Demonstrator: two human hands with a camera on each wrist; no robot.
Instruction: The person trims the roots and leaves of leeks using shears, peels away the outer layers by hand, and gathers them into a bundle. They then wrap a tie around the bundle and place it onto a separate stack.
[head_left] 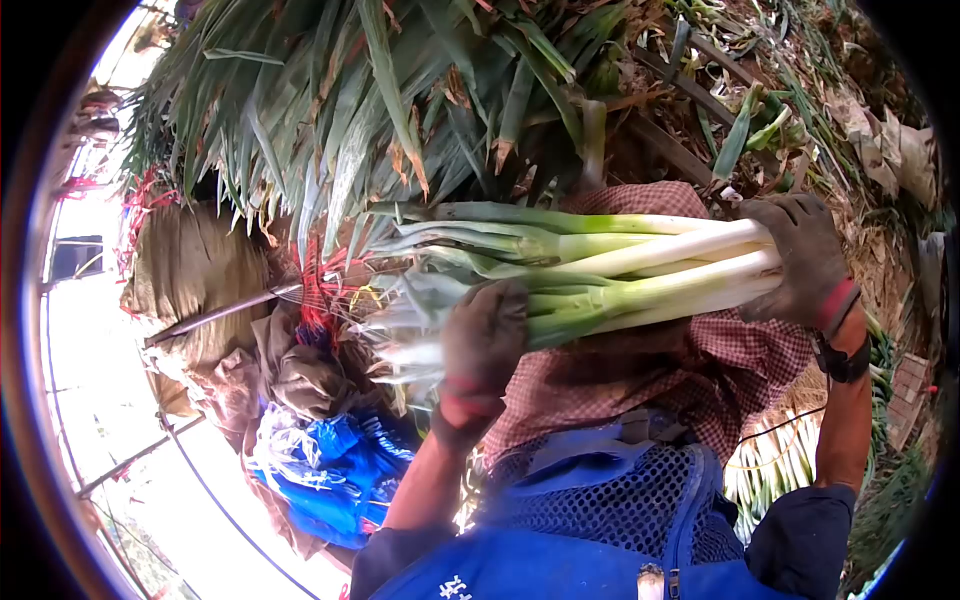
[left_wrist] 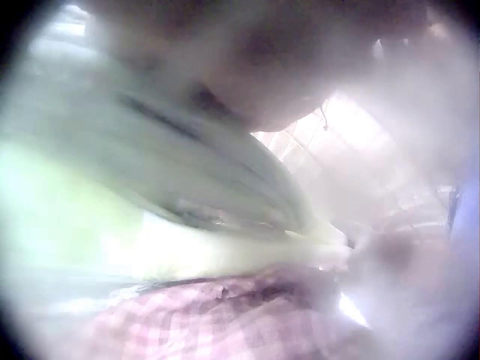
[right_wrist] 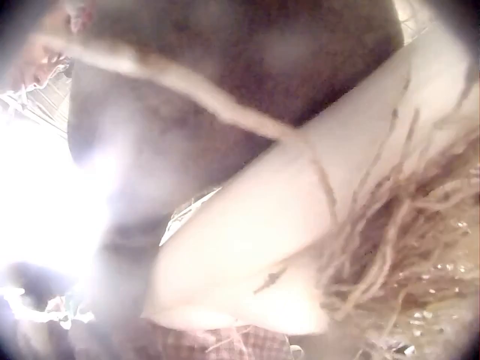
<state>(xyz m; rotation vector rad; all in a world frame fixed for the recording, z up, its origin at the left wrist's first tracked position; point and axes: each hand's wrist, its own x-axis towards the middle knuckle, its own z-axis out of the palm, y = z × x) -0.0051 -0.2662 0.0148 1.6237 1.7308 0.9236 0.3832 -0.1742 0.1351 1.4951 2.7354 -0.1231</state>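
A bundle of thick leeks [head_left: 640,300] lies crosswise before me over the lap, white root ends to the right and green leaves to the left. Around the leafy part, my gloved left hand [head_left: 487,332] grips the bundle from the near side. My gloved right hand [head_left: 800,262] holds it at the white ends. Close up in the right wrist view are a white stalk [right_wrist: 247,217] and stringy brown roots [right_wrist: 375,255], beside the dark glove. The left wrist view is hazy, with blurred stalks [left_wrist: 195,251] above checked cloth [left_wrist: 210,322].
A big heap of leafy leeks [head_left: 400,90] stands beyond the bundle. Red ties [head_left: 318,290] and a blue plastic bag [head_left: 335,470] lie to the left. Leaf scraps [head_left: 750,130] litter the ground at upper right, and more white stalks [head_left: 775,465] show beside the right arm.
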